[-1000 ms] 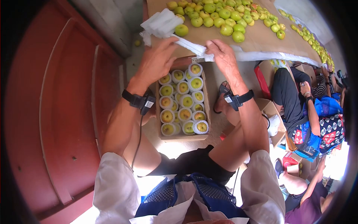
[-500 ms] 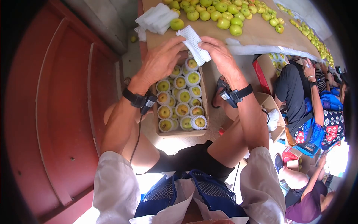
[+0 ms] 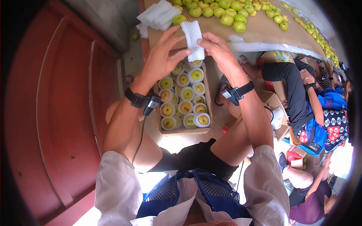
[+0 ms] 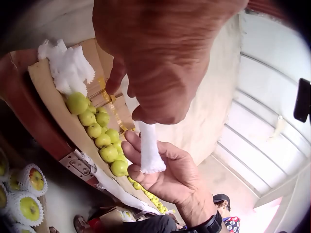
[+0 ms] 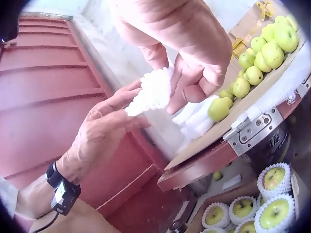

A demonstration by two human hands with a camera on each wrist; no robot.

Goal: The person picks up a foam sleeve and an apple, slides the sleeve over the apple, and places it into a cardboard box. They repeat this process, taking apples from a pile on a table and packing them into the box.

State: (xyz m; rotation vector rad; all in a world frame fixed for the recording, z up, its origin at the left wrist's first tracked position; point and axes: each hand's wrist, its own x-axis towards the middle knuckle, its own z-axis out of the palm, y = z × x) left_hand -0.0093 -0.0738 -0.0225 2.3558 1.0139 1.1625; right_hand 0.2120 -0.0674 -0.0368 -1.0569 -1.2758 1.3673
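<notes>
A flat white foam net sleeve [image 3: 193, 40] is held upright above the near end of the table. My right hand [image 3: 218, 51] pinches its right edge between thumb and fingers. On the other side, my left hand [image 3: 161, 52] has its fingers spread, the thumb tip right at the sleeve's lower left edge. In the right wrist view the left hand's fingers [image 5: 104, 124] reach straight along the sleeve [image 5: 154, 91]. Below both hands stands a cardboard box [image 3: 184, 131] of apples [image 3: 185, 106] in white foam nets.
Loose green apples [image 3: 227, 19] cover the far part of the cardboard-topped table [image 3: 211, 33]. A stack of foam sleeves [image 3: 160, 15] lies at its left corner beside one apple [image 3: 179, 19]. A red door [image 3: 68, 113] is on the left; people and open boxes [image 3: 273, 100] are on the right.
The white foam sleeve, first stretched sideways between both hands, now stands upright in the right hand. The left hand's fingers have spread off it. A neighbour's leg has shifted on the right.
</notes>
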